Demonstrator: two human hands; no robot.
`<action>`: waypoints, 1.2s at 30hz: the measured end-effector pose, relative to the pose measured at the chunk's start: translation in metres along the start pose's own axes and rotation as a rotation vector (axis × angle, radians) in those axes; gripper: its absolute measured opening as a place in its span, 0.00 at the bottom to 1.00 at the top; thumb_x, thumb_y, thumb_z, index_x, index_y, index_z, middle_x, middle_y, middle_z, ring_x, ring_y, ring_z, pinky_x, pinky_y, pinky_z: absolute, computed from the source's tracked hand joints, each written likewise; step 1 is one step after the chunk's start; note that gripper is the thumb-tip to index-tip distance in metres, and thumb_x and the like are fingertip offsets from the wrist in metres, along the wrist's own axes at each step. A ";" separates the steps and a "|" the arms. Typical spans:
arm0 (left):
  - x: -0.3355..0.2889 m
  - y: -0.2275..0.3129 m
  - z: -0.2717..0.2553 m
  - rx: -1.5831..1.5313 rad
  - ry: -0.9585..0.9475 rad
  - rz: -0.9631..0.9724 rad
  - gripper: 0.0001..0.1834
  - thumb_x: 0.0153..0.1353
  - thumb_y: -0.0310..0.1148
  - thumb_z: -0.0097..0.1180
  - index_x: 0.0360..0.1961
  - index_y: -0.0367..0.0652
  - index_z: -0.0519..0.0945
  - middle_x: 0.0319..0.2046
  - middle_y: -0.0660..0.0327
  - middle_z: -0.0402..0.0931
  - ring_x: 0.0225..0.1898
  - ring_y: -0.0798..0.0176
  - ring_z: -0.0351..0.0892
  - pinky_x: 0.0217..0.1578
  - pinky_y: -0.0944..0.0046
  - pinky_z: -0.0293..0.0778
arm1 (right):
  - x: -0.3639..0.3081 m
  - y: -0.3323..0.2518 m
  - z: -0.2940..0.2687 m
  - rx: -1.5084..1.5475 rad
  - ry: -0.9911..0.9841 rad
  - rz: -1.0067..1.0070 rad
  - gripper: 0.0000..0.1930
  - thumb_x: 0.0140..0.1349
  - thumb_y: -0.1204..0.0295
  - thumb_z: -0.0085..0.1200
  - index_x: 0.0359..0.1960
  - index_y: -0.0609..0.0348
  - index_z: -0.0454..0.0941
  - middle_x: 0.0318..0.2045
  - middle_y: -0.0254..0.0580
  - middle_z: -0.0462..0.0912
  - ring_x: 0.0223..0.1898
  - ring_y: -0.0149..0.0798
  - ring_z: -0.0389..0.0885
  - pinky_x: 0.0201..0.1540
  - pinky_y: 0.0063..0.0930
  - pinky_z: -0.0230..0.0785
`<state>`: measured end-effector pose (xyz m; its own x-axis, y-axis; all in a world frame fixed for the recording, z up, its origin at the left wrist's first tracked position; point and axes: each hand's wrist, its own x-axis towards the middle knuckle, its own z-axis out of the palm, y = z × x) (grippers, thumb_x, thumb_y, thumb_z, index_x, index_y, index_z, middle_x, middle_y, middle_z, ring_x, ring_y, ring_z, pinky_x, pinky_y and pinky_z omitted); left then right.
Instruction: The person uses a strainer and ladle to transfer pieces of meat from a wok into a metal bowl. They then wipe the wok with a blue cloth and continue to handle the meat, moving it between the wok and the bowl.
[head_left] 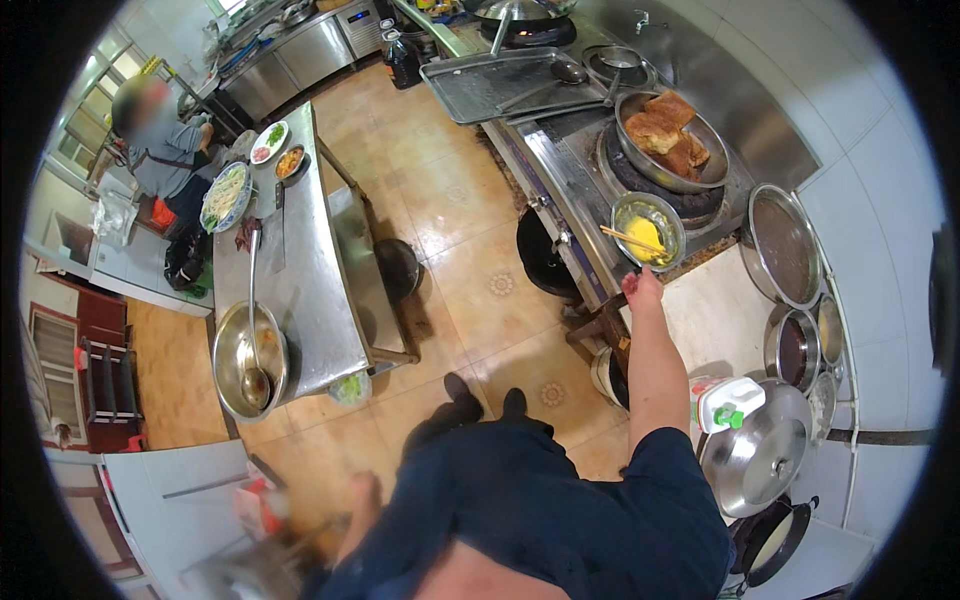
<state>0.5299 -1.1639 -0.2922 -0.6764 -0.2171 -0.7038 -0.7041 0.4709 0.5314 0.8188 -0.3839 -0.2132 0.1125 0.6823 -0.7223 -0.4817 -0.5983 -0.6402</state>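
A clear bowl [676, 222] of yellow beaten egg [642, 240] stands at the stove's near corner, with a pair of chopsticks [628, 238] laid across into it. My right hand [643, 287] is at the bowl's near rim and seems to grip it, its fingers partly hidden. Just beyond the bowl, a wide metal pan [716, 172] with large browned slabs of food [668, 135] rests over a burner. Down at the lower left, my left hand [366, 492] hangs low beside my body, smeared by motion; I make out nothing in it.
A steel table [318, 300] at the left bears plates of food, a knife and a metal basin [222, 345] with a ladle. On the right counter are a large basin [755, 245], a white jug [722, 405] and a domed lid [770, 450]. A person [165, 140] is at the far left.
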 end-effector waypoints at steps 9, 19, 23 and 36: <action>-0.046 0.185 0.107 0.144 -0.148 0.606 0.11 0.64 0.34 0.54 0.33 0.36 0.76 0.23 0.61 0.76 0.24 0.69 0.74 0.25 0.67 0.71 | 0.022 -0.011 -0.010 0.053 0.009 -0.123 0.13 0.68 0.68 0.52 0.34 0.67 0.68 0.20 0.46 0.76 0.17 0.38 0.75 0.18 0.29 0.74; -0.076 0.458 0.293 0.023 -0.707 0.868 0.04 0.66 0.30 0.53 0.37 0.41 0.74 0.21 0.68 0.71 0.17 0.76 0.66 0.17 0.74 0.61 | 0.038 -0.015 -0.016 0.058 0.184 -0.224 0.09 0.63 0.77 0.50 0.38 0.74 0.69 0.26 0.52 0.78 0.19 0.40 0.78 0.18 0.26 0.77; -0.075 0.547 0.370 0.089 -0.823 0.834 0.05 0.66 0.29 0.51 0.36 0.38 0.73 0.21 0.63 0.72 0.16 0.71 0.69 0.16 0.70 0.65 | 0.006 -0.023 -0.065 0.228 0.216 -0.179 0.07 0.64 0.75 0.52 0.37 0.69 0.72 0.27 0.46 0.79 0.23 0.36 0.79 0.21 0.22 0.78; -0.012 0.743 0.639 -0.175 -0.862 0.484 0.19 0.62 0.33 0.57 0.48 0.27 0.72 0.39 0.49 0.77 0.37 0.54 0.80 0.31 0.54 0.82 | -0.115 0.021 -0.046 -0.193 0.008 0.130 0.15 0.66 0.56 0.54 0.33 0.55 0.76 0.25 0.34 0.79 0.22 0.28 0.74 0.21 0.17 0.63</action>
<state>0.1522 -0.2651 -0.1900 -0.5598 0.6903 -0.4584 -0.4634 0.1978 0.8638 0.8356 -0.4942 -0.1553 0.0680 0.5911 -0.8037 -0.3174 -0.7509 -0.5791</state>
